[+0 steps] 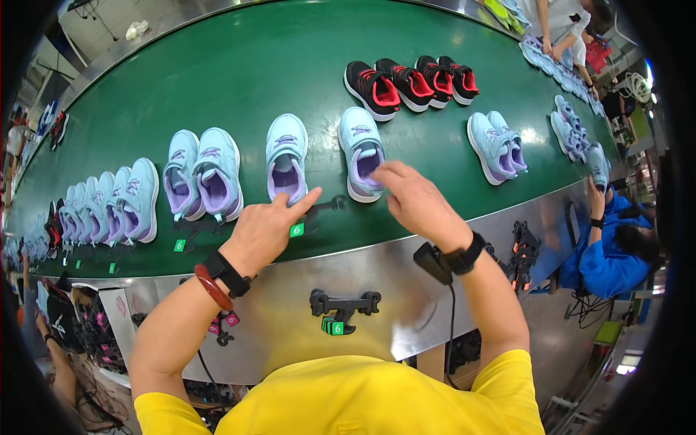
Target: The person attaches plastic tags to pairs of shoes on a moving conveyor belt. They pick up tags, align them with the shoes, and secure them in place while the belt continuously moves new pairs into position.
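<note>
My left hand (pixel 262 226) is at the heel of a light-blue sneaker (pixel 286 138) with lilac lining. Its index finger points out over a black plastic shoe hanger (pixel 328 206) with a green tag, lying on the green belt. I see no grip on the shoe or hanger. To the right, my right hand (pixel 424 203) reaches the heel opening of the matching sneaker (pixel 361 138), fingers bent and apart, thumb lower. Both sneakers stand with toes pointing away from me. Whether the right fingertips touch the lining, I cannot tell.
Light-blue pairs (pixel 217 156) line the belt (pixel 290 36) on the left, another pair (pixel 495 148) on the right. Black-and-red sneakers (pixel 413 87) stand farther back. Stacked hangers (pixel 344 303) lie on the metal ledge (pixel 290 341) before me. A blue-sleeved co-worker (pixel 609 250) works at right.
</note>
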Motion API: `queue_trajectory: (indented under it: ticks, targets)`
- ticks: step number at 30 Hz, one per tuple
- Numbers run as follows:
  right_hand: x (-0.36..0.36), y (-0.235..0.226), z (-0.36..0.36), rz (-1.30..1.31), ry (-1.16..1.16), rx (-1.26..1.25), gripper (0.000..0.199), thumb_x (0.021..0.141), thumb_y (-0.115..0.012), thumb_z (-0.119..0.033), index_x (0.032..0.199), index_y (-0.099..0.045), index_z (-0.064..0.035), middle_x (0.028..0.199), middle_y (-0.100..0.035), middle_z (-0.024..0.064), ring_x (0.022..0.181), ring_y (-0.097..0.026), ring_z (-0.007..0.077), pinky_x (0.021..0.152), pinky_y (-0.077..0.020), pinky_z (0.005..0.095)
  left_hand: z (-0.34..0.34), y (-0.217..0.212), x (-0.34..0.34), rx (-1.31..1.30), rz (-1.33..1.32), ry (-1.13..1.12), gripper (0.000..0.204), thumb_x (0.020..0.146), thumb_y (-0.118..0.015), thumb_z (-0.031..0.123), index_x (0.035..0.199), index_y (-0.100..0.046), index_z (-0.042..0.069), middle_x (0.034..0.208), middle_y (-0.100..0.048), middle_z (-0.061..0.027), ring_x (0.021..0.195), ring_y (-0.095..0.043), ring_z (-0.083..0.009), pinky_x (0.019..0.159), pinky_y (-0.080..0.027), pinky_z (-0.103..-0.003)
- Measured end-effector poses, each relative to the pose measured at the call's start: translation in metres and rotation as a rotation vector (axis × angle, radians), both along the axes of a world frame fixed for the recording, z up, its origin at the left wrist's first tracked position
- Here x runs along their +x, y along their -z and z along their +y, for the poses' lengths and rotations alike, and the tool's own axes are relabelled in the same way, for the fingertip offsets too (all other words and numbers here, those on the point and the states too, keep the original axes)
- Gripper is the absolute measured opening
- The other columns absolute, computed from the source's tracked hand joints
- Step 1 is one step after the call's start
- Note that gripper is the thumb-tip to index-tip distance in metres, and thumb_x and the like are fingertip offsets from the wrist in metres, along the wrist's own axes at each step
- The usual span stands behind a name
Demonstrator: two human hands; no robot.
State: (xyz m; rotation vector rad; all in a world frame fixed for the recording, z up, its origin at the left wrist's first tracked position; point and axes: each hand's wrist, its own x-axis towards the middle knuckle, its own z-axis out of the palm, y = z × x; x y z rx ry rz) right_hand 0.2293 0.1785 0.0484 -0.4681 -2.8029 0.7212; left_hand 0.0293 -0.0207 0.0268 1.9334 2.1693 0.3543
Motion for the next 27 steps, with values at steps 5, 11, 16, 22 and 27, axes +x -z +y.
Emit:
queue_trajectory:
  ticks: [5,11,16,22,27]
  targets:
    - [-0.003,0.028,0.022,-0.104,-0.197,0.148,0.028,0.080,-0.072,-0.019,0.100,-0.059,-0.0053,0.102,-0.060,0.0094,0.094,-0.058,0.0330,0.080,-0.0478,0.0426,0.008,0.001,0.004,0.032,-0.128,-0.043,0.037,0.085,-0.050,0.003,0.117,-0.067,0.011,0.083,-0.064,-0.0192,0.075,-0.066,-0.0371,0.066,-0.052,-0.047]
    - [-0.025,0.022,-0.004,-0.021,-0.303,0.378,0.022,0.077,-0.074,-0.026,0.086,-0.059,-0.0129,0.080,-0.056,0.0037,0.081,-0.056,0.0237,0.071,-0.0427,0.0382,0.011,0.002,0.006,-0.048,-0.145,-0.089,0.035,0.084,-0.050,0.004,0.112,-0.070,0.008,0.087,-0.068,-0.0222,0.081,-0.067,-0.0388,0.072,-0.053,-0.047]
    - [-0.028,0.021,-0.008,-0.004,-0.276,0.376,0.023,0.075,-0.075,-0.025,0.086,-0.059,-0.0129,0.080,-0.054,0.0031,0.081,-0.054,0.0229,0.072,-0.0415,0.0370,0.009,-0.001,0.006,-0.060,-0.146,-0.091,0.036,0.083,-0.050,0.004,0.112,-0.070,0.008,0.087,-0.068,-0.0221,0.080,-0.067,-0.0383,0.073,-0.053,-0.047]
    - [-0.028,0.022,-0.004,0.026,-0.271,0.369,0.023,0.075,-0.076,-0.025,0.086,-0.060,-0.0131,0.080,-0.054,0.0029,0.080,-0.054,0.0225,0.071,-0.0411,0.0367,0.009,-0.002,0.007,-0.069,-0.127,-0.111,0.036,0.083,-0.050,0.004,0.112,-0.070,0.008,0.089,-0.068,-0.0220,0.080,-0.067,-0.0387,0.073,-0.053,-0.047]
    - [-0.038,0.027,-0.011,0.025,-0.290,0.394,0.013,0.075,-0.072,-0.021,0.080,-0.062,-0.0136,0.077,-0.057,0.0045,0.080,-0.057,0.0240,0.072,-0.0420,0.0391,0.011,-0.003,0.008,-0.076,-0.128,-0.118,0.034,0.083,-0.051,0.004,0.110,-0.070,0.009,0.089,-0.066,-0.0208,0.079,-0.066,-0.0392,0.072,-0.053,-0.047]
